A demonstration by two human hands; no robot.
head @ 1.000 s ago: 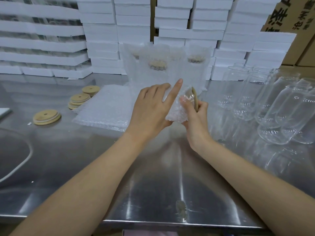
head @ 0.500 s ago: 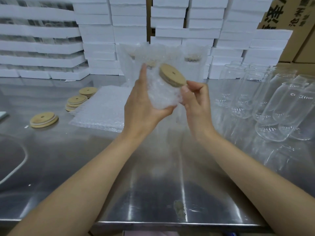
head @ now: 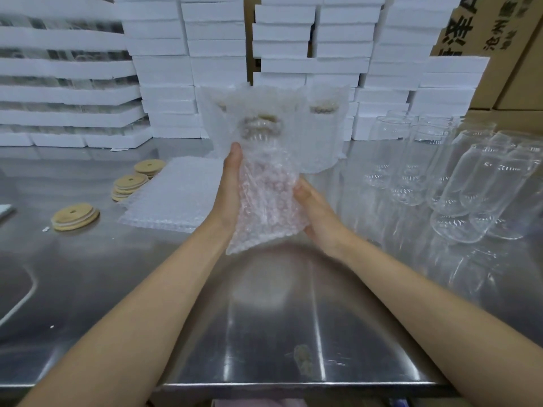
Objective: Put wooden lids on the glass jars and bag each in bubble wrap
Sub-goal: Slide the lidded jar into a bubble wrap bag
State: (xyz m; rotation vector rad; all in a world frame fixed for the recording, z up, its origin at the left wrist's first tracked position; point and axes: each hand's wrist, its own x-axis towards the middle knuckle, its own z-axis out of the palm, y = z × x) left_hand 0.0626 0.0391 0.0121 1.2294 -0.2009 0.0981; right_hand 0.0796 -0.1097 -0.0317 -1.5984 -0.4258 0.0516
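Observation:
A glass jar with a wooden lid sits upright inside a bubble-wrap bag [head: 266,198] that I hold above the steel table [head: 264,318]. My left hand [head: 230,189] grips the bag's left side and my right hand [head: 316,212] cups its lower right. The lid shows faintly through the wrap near the bag's top. Behind stand bagged jars [head: 321,133]. Bare glass jars [head: 458,183] crowd the right. Wooden lids [head: 75,216] and more lids [head: 129,185] lie at the left, next to a pile of flat bubble-wrap bags [head: 173,201].
Stacks of white foam boxes [head: 164,69] line the back of the table. Cardboard cartons [head: 493,30] stand at the back right. A curved sink edge [head: 20,298] shows at the left. The table's front edge runs just below my forearms.
The lidded jar has slid fully down into the bubble-wrap bag and turned upright. Both hands shifted down to hold the bag's lower sides and raised it.

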